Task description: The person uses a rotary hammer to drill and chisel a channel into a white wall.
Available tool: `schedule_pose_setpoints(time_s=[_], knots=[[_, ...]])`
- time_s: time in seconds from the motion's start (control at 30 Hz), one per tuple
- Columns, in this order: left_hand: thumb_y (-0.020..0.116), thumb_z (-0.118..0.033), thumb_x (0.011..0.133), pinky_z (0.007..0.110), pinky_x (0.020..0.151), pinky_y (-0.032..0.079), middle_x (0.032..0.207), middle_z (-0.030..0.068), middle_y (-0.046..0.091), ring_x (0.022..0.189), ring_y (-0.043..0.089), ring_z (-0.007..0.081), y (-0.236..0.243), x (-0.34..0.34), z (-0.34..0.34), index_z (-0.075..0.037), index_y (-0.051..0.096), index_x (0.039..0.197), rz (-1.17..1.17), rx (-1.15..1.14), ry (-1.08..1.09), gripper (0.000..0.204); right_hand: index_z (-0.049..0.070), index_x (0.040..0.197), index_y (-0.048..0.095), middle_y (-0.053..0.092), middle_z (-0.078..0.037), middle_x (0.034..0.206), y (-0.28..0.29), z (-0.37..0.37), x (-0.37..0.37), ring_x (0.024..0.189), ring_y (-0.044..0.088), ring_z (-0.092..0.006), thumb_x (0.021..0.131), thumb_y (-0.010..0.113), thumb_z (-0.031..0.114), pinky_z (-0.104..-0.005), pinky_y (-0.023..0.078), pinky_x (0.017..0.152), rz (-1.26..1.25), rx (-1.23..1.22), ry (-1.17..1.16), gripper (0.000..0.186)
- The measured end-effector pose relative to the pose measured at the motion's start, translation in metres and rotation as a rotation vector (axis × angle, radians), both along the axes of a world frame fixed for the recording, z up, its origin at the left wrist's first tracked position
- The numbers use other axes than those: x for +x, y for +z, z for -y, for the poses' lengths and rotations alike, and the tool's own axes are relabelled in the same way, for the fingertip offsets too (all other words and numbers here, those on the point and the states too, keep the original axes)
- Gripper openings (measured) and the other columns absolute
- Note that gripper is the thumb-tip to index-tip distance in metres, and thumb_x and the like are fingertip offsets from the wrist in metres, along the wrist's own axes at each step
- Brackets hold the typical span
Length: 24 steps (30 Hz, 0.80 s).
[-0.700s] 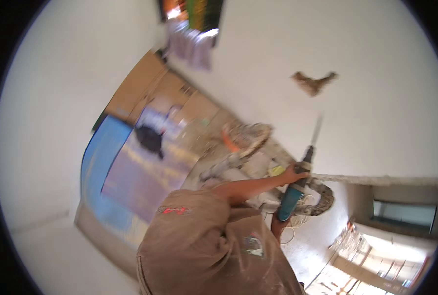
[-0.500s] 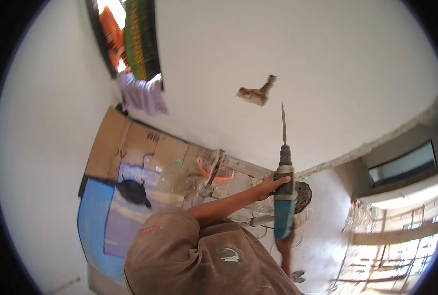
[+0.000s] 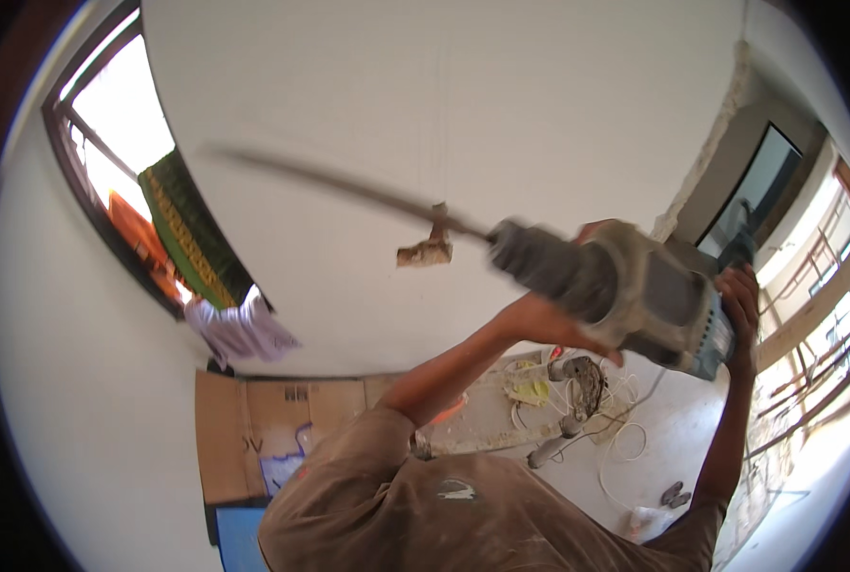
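Observation:
A hammer drill (image 3: pixel 668 296) with a blue rear housing fills much of the right half, held up close to me, tilted. Its long, motion-blurred bit (image 3: pixel 329 186) points toward the upper left, crossing in front of a rough chipped patch (image 3: pixel 423 252) in the white wall; I cannot tell that they touch. My left hand (image 3: pixel 558 321) grips the tool under its front body, fingers partly hidden behind it. My right hand (image 3: pixel 739 305) is wrapped round the rear handle.
A window (image 3: pixel 120 86) with hanging cloths (image 3: pixel 186 229) is at upper left. Cardboard (image 3: pixel 291 419) and a blue board (image 3: pixel 239 539) lie below. Pipes (image 3: pixel 553 448) and loose cables (image 3: pixel 625 448) are on the floor beyond my body. Scaffold-like poles (image 3: pixel 816 315) show at right.
The drill has been lifted closer to the camera, and its bit has swung from pointing upward to pointing left. Both hands moved with it; the view has turned.

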<state>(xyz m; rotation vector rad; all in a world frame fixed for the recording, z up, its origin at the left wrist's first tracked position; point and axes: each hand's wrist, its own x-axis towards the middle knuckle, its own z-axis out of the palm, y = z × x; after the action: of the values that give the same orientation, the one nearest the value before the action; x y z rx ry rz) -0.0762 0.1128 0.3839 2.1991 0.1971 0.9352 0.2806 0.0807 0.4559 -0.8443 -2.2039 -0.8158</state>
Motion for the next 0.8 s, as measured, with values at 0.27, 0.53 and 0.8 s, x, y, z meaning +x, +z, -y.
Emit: schedule_pose_setpoints(time_s=[0.27,0.53,0.8], knots=[[0.077,-0.059,0.072,0.053,0.11,0.034,0.134,0.0245,0.044,0.126,0.045,0.0398,0.016,-0.062,0.045,-0.002,0.028,0.142,1.149,-0.002,0.199,0.103,0.0,0.129,0.054,0.056,-0.018,0.126,-0.12,-0.026,-0.168,0.12,0.05,-0.0376,0.064,0.081,0.021,-0.049,0.035,0.106,-0.238,-0.706,0.725,0.073],[0.05,-0.055,0.094,0.039,0.082,0.055,0.103,0.0118,0.062,0.091,0.064,0.0236,-0.091,-0.109,0.038,-0.003,0.051,0.12,1.023,-0.995,0.63,0.059,0.002,0.152,0.015,0.037,-0.021,0.148,-0.186,0.099,-0.217,0.136,0.039,-0.0307,0.07,0.079,0.012,-0.0423,0.031,0.111,-0.782,-1.402,0.695,0.105],[0.063,-0.049,0.089,0.036,0.082,0.055,0.099,0.0073,0.059,0.091,0.062,0.0188,-0.132,-0.067,0.0,-0.005,0.051,0.119,0.872,-1.362,0.451,0.055,0.005,0.153,0.01,0.041,-0.02,0.142,-0.17,0.127,-0.23,0.132,0.043,-0.0275,0.072,0.073,0.004,-0.0397,0.036,0.107,-1.05,-1.471,0.304,0.103]])
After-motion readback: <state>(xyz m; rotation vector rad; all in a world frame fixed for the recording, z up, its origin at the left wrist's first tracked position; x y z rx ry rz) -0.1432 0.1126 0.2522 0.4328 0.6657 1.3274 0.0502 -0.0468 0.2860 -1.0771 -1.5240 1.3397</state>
